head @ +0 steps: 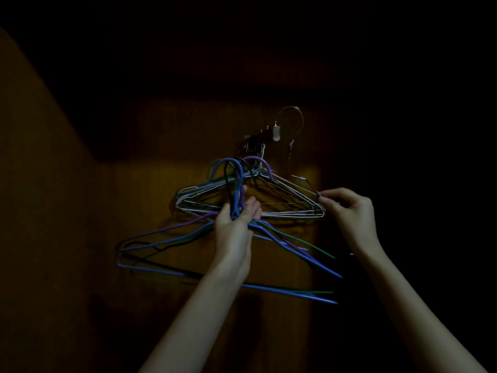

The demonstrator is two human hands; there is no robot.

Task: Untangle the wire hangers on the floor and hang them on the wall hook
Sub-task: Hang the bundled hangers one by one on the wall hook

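In dim light, a bunch of blue, purple and green wire hangers (166, 242) is held up against a brown wall. My left hand (236, 224) grips their necks just below the hooks. Behind them, several grey wire hangers (285, 196) hang from a wall hook rack (269, 135). The coloured hook ends reach up to just below that rack. My right hand (349, 211) pinches the right end of a grey hanger between thumb and fingers.
A thin wire loop (294, 114) hangs from the rack's right end, near a small white hook piece (276, 132). The brown wall (134, 184) fills the view; its left side and the upper and right areas are too dark to read.
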